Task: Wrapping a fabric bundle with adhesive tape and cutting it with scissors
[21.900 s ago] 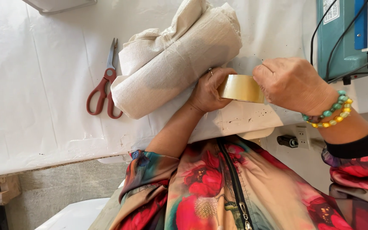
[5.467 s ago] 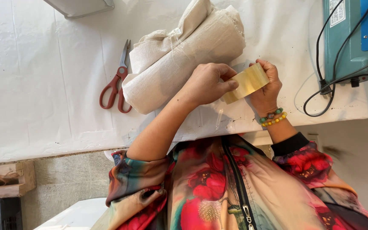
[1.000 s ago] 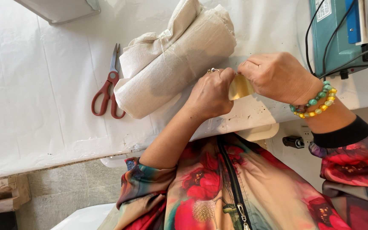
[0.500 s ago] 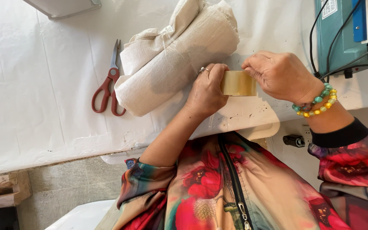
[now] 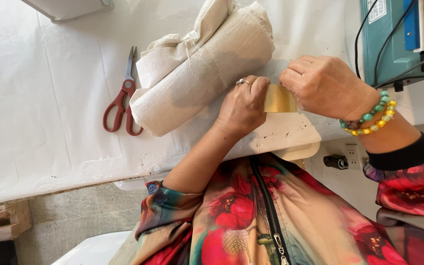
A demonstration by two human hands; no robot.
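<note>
At centre frame, the left hand (image 5: 241, 105) and right hand (image 5: 325, 86) each pinch an end of a small gold pouch (image 5: 279, 99) above the white surface (image 5: 50, 98); keep it taut and level; beside them lies a cloth roll (image 5: 202, 64), red scissors (image 5: 121, 100) further left.

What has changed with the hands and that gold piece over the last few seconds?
Little. A second ago the gold piece was nearly hidden between the hands; now more of it shows, flat between the left hand and right hand, which have eased slightly apart. Both keep their grip. The cloth roll, scissors and teal machine lie as before.
</note>
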